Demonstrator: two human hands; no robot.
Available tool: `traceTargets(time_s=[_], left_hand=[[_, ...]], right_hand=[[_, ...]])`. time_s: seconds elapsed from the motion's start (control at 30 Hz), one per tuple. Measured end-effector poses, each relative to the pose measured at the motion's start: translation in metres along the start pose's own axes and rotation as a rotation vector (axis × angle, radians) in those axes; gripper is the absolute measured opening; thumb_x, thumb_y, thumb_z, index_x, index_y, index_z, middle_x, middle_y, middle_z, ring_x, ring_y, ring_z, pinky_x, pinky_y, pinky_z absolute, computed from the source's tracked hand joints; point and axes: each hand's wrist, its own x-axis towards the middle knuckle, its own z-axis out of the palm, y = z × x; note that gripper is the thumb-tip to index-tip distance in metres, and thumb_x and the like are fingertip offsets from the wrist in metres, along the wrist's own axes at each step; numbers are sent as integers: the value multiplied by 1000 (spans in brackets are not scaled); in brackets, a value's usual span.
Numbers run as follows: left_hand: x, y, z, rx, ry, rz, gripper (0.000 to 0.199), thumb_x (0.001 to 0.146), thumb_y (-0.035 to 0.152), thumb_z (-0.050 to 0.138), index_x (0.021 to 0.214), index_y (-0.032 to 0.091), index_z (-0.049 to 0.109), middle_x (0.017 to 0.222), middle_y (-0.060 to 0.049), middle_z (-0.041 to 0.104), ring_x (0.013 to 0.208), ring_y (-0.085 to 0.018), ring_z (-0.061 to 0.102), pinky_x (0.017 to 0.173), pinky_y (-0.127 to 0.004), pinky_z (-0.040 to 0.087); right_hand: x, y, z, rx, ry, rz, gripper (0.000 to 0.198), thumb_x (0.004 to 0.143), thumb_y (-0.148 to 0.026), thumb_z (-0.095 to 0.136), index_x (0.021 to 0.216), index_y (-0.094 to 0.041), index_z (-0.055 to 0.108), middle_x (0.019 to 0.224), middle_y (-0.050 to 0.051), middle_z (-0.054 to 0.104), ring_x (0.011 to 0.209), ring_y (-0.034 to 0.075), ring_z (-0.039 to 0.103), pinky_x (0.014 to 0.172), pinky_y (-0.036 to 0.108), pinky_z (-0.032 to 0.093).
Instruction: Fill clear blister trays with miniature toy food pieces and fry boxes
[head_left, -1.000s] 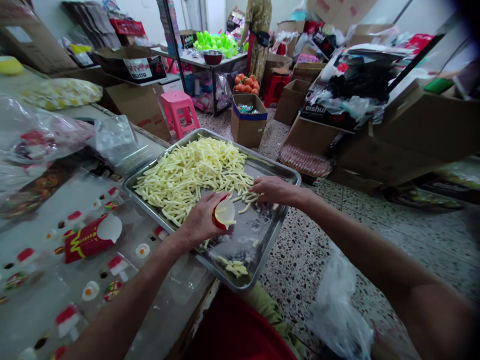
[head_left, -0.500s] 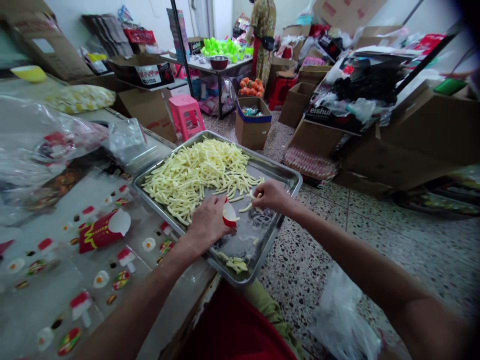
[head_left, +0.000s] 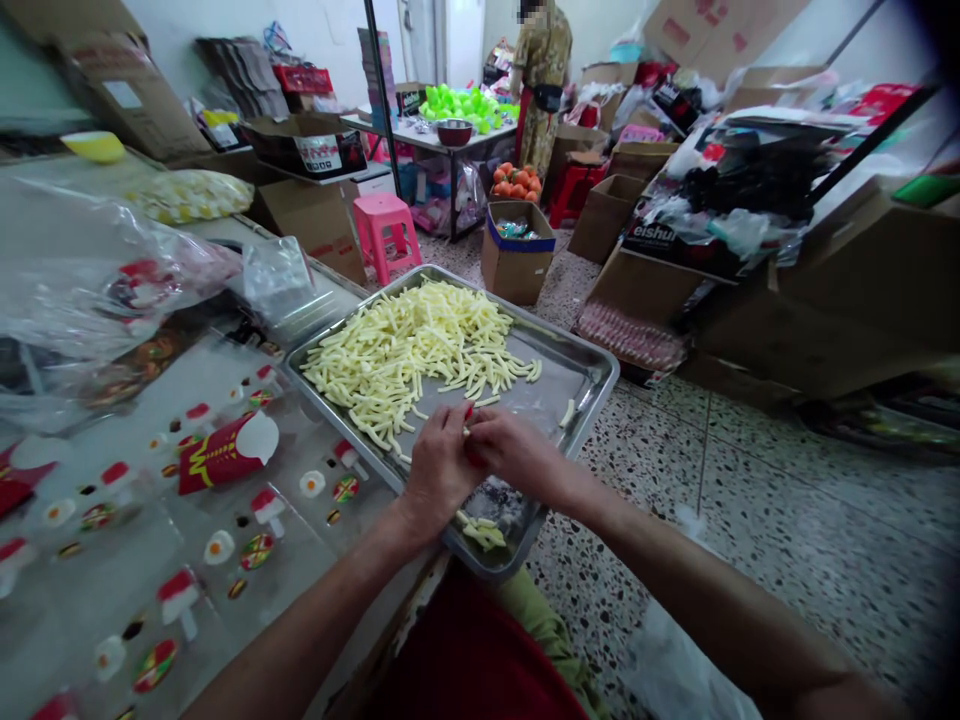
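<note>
My left hand [head_left: 441, 468] is closed around a small red fries carton [head_left: 470, 411], mostly hidden by my fingers. Fingertips of my right hand [head_left: 521, 458] pinch together at the carton's mouth, where a bit of pale fries [head_left: 466, 431] shows; how many they hold is hidden. Both hands touch, over the near part of a metal tray [head_left: 559, 362]. A big heap of pale yellow fries [head_left: 416, 345] covers the tray's far left part. Fewer fries [head_left: 482, 532] lie in its near corner, and a single fry [head_left: 568, 413] rests by the right rim.
Left of the tray, a red carton with a yellow mark [head_left: 221, 455] lies on a table covered with a food-patterned clear sheet [head_left: 285, 590]. Plastic bags [head_left: 97, 280] sit behind it. A pink stool [head_left: 386, 235], cardboard boxes [head_left: 517, 265] and another person [head_left: 541, 90] are farther off.
My right hand has moved left from the tray's middle, bringing pinched fries to the carton in my left hand. A single fry now shows near the right rim. The view has shifted slightly.
</note>
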Motion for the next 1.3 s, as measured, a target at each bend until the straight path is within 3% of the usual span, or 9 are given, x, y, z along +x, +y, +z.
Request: traceTargets(time_s=[0.13,0.23,0.3,0.4,0.57,0.77,0.9,1.07,1.3], left_hand=[[2,-6,-13,-72,37,-1,75,67,23,78,135,20,47,119,-10,60,110,-27,59,100,-38,48],[8,-16,-24,-84,55,-85,80,64,31,85,135,23,48,124,-9,60,115,-28,58,103,-41,46],[10,-25,-31,-99,76,-149,84,62,36,88,135,23,49,127,-9,60,117,-29,58,104,-42,46],[12,-37,-40,-82,100,-212,87,60,40,90,135,22,49,131,-9,60,120,-29,58,105,-43,45],[11,-48,-55,-9,79,-171,86,63,44,88,136,21,49,131,-9,61,119,-28,58,105,-40,46],[6,-49,-64,49,82,-153,88,62,44,88,137,21,49,128,-10,61,117,-29,58,104,-42,47],[3,-44,-67,40,17,-169,87,60,41,89,136,22,50,127,-10,61,117,-29,59,104,-43,46],[9,-38,-60,36,-97,-161,91,56,40,91,136,20,50,132,-13,59,122,-31,57,106,-44,45],[10,-39,-43,32,-200,-137,96,52,40,92,135,16,51,127,-14,60,119,-33,58,102,-44,47]], right_hand=[[23,16,-20,163,-153,123,2,77,-17,75,78,-18,76,71,-1,68,64,11,55,60,24,39],[49,46,-47,96,-93,162,17,83,-30,73,95,-19,78,78,1,71,65,12,57,61,25,40],[66,64,-58,-164,-49,49,18,87,-25,68,101,-21,78,87,3,70,70,13,57,66,27,39],[84,75,-59,-554,-203,-149,25,82,-16,68,103,-26,77,93,4,67,78,15,56,72,30,36],[92,71,-47,-803,-334,-337,6,83,-15,68,82,-20,72,90,6,63,90,21,53,79,34,32],[88,62,-47,-766,-411,-368,6,82,-17,69,79,-21,72,93,6,63,99,24,48,86,35,32],[77,53,-52,-616,-491,-327,21,76,-9,69,89,-24,75,88,3,62,92,20,51,85,32,36],[64,52,-55,-518,-473,-314,32,71,-11,73,101,-22,74,98,4,62,89,19,53,78,29,40],[56,67,-35,-560,-413,-262,13,79,-10,63,77,-18,73,89,4,66,81,15,57,69,26,37]])
